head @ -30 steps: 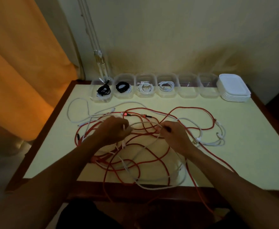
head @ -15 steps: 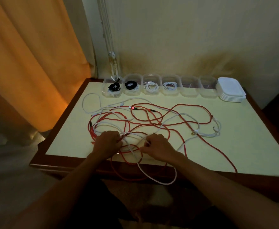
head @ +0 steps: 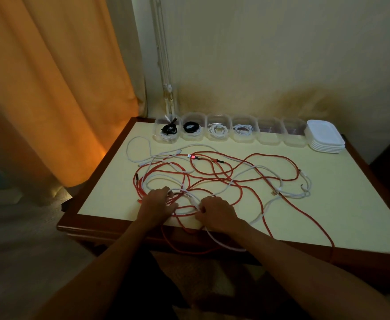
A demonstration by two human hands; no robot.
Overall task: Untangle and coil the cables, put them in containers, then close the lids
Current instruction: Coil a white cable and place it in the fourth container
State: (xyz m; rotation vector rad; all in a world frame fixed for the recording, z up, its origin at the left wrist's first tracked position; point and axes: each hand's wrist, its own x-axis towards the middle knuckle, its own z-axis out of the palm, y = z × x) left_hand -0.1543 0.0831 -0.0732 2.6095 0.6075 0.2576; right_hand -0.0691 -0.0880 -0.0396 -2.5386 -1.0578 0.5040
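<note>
At lower centre I see my left hand (head: 157, 204) and right hand (head: 217, 213), fingers curled, seemingly pinching the tangled red and white cables (head: 212, 179).

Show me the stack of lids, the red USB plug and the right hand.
lids (head: 325, 135), head view, top lid's flat face
red plug (head: 191, 156), head view, lit plug body
right hand (head: 217, 212), head view, back of the hand
</note>
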